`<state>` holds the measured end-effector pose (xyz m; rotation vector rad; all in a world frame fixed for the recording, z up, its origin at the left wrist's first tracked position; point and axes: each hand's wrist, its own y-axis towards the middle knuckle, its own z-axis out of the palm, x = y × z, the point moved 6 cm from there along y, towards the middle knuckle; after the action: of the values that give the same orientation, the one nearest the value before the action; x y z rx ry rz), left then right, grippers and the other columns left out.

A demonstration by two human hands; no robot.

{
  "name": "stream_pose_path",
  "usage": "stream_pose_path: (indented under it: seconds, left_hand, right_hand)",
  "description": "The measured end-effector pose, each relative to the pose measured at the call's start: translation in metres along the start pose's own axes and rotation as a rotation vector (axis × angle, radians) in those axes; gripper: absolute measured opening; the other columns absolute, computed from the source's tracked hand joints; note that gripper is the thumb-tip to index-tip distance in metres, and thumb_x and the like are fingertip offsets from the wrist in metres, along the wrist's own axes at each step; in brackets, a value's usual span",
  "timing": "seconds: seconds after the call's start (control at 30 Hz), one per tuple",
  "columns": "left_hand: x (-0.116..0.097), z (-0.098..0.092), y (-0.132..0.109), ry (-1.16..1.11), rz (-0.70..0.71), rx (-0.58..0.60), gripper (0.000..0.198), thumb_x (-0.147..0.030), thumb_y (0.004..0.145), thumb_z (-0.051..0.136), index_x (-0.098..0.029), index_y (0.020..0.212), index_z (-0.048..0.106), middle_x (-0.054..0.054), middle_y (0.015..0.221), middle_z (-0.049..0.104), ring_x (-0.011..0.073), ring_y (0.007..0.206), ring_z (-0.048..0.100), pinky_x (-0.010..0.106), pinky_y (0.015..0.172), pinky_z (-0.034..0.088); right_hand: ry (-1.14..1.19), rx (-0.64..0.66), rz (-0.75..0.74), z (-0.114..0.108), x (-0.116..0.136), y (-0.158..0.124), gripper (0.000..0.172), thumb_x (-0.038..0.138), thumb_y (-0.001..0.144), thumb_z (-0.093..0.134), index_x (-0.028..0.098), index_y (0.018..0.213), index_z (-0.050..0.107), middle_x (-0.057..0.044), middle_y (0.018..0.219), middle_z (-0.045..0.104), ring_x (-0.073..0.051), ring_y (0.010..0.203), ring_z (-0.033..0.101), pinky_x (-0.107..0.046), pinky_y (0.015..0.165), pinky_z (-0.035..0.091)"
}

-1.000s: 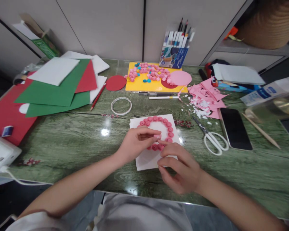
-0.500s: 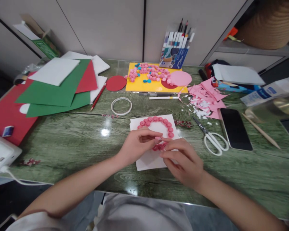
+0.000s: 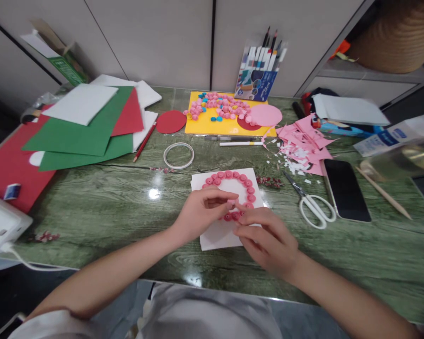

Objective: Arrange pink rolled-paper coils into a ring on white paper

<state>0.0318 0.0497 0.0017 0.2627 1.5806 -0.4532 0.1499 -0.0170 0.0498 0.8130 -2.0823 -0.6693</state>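
Observation:
A white paper sheet (image 3: 215, 235) lies on the green table near me, with a ring of small pink rolled paper coils (image 3: 238, 178) stuck on it. My left hand (image 3: 199, 212) rests on the sheet's left part, thumb and fingers pinched together at the ring's lower edge. My right hand (image 3: 268, 240) sits over the sheet's lower right corner, its fingers curled and touching the lowest coils right beside the left fingertips. What the fingertips pinch is too small to make out.
White-handled scissors (image 3: 313, 205) and a black phone (image 3: 346, 188) lie right of the sheet. Pink paper scraps (image 3: 302, 141), a yellow board with loose coils (image 3: 219, 115), a tape ring (image 3: 178, 155) and stacked green, red and white sheets (image 3: 81, 127) lie farther back. A marker pack (image 3: 257, 70) stands against the wall.
My right hand has shifted slightly up and left, closer to the lowest coils. My left hand has barely moved.

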Motion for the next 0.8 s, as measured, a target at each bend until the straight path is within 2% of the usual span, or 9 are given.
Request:
stream_pose_path:
  seconds: [0.13, 0.3, 0.5, 0.67, 0.8]
  left_hand:
    - [0.0003, -0.0008, -0.0001, 0.018, -0.007, -0.007, 0.019, -0.025, 0.075, 0.062, -0.016, 0.091, 0.068, 0.006, 0.086, 0.064, 0.0128, 0.075, 0.060, 0.024, 0.067, 0.050]
    - [0.0002, 0.0000, -0.0013, 0.000, 0.004, 0.000, 0.020, -0.025, 0.075, 0.062, -0.017, 0.092, 0.068, 0.006, 0.087, 0.065, 0.0129, 0.075, 0.061, 0.025, 0.070, 0.051]
    - [0.0030, -0.0002, -0.0008, -0.005, -0.011, 0.004, 0.020, -0.025, 0.075, 0.062, -0.017, 0.092, 0.068, 0.007, 0.090, 0.066, 0.0145, 0.079, 0.062, 0.026, 0.070, 0.051]
    - [0.0020, 0.0002, -0.0002, -0.019, -0.020, 0.004, 0.020, -0.025, 0.074, 0.063, -0.016, 0.092, 0.068, 0.006, 0.086, 0.066, 0.0132, 0.076, 0.061, 0.025, 0.069, 0.050]
    - [0.0019, 0.0008, -0.0008, -0.043, -0.040, 0.010, 0.020, -0.023, 0.074, 0.063, -0.016, 0.092, 0.068, 0.006, 0.087, 0.066, 0.0138, 0.077, 0.062, 0.025, 0.070, 0.051]
  right_hand:
    - [0.016, 0.024, 0.016, 0.0008, 0.0017, 0.0024, 0.018, 0.002, 0.072, 0.058, 0.018, 0.082, 0.061, -0.002, 0.079, 0.058, -0.012, 0.080, 0.060, -0.024, 0.069, 0.052]
    - [-0.009, -0.059, -0.018, -0.0029, 0.0000, 0.0015, 0.025, -0.004, 0.068, 0.056, 0.017, 0.081, 0.061, -0.003, 0.080, 0.056, -0.013, 0.079, 0.058, -0.033, 0.078, 0.053]
    - [0.019, -0.017, 0.023, 0.0000, -0.0025, -0.0026, 0.019, 0.004, 0.075, 0.055, 0.019, 0.084, 0.061, -0.003, 0.082, 0.059, -0.013, 0.080, 0.060, -0.026, 0.069, 0.053]
    - [-0.008, -0.078, 0.008, -0.0031, -0.0025, -0.0011, 0.027, -0.003, 0.069, 0.056, 0.019, 0.084, 0.061, -0.004, 0.087, 0.053, -0.014, 0.081, 0.058, -0.032, 0.075, 0.054]
    - [0.007, -0.087, 0.015, -0.0009, -0.0013, -0.0012, 0.023, -0.001, 0.070, 0.057, 0.018, 0.083, 0.062, -0.003, 0.087, 0.052, -0.012, 0.080, 0.058, -0.026, 0.073, 0.054]
